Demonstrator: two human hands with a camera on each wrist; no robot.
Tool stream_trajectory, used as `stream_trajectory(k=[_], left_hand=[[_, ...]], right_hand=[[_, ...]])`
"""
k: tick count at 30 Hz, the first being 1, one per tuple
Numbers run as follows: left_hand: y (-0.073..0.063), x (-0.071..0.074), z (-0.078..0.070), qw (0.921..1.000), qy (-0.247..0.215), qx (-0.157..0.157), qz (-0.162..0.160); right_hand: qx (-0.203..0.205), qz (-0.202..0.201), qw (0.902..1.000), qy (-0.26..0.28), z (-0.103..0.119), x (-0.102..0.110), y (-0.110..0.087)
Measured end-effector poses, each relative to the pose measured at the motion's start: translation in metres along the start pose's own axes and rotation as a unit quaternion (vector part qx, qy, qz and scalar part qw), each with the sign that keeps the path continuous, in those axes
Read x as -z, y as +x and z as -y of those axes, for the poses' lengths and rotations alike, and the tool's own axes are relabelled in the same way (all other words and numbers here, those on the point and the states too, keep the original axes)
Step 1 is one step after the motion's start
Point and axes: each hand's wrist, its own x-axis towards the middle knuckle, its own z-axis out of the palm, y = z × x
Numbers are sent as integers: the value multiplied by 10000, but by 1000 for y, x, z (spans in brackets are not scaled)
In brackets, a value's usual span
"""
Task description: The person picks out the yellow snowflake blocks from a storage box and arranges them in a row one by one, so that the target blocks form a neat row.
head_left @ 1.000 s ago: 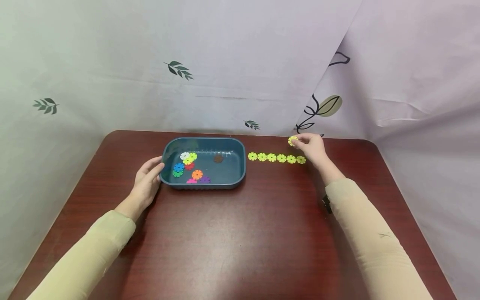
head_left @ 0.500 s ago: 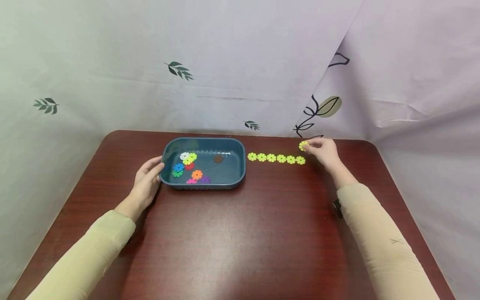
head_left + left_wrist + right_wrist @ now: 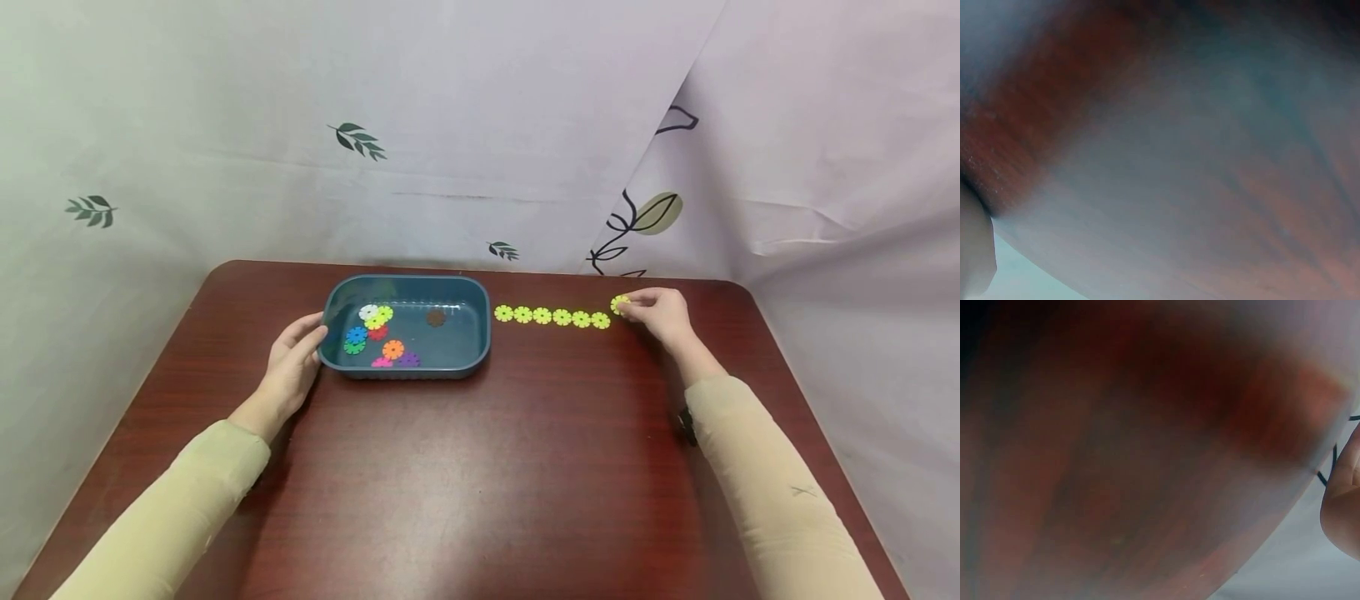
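A blue-grey rectangular tray (image 3: 408, 373) stands toward the back of the table in the head view. My left hand (image 3: 291, 360) holds its left rim, thumb at the edge. To the tray's right, several yellow snowflake discs (image 3: 543, 316) lie flat in a straight row, close side by side. Past the row's right end, my right hand (image 3: 662, 317) pinches another yellow snowflake disc (image 3: 618, 305) between thumb and fingers, a little apart from the last one. Both wrist views are mostly blurred; only part of a hand (image 3: 1342, 519) shows at the right wrist view's edge.
Inside the tray lie white, yellow, red, blue, green, pink, purple and orange discs (image 3: 393, 350) at the left, with a brown disc (image 3: 436, 317) apart. The dark red wooden table (image 3: 465, 467) meets a pale leaf-printed cloth (image 3: 465, 125) behind.
My right hand has moved right and toward the front with the pinched yellow disc, from above the row to beyond its right end. The left hand stays on the tray.
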Motion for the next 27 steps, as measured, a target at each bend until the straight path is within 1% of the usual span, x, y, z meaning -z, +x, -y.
stream_trajectory(k=[5, 9, 12, 15, 22, 27], left_hand=[[-1, 0, -1, 10000, -5, 30, -7], [0, 1, 0, 10000, 24, 51, 22], [0, 1, 1, 10000, 32, 53, 3], [0, 1, 1, 10000, 10, 49, -3], [0, 0, 0, 10000, -23, -29, 41], [0, 0, -1, 10000, 8, -40, 75]], right_hand=[[97, 17, 9999, -137, -5, 0, 0], [99, 156, 9989, -430, -8, 1, -1], [171, 277, 9970, -696, -9, 2, -2], [239, 341, 9956, -834, -10, 3, -3], [338, 181, 9904, -1329, -13, 3, -3], [313, 175, 9890, -1438, -15, 2, -2]])
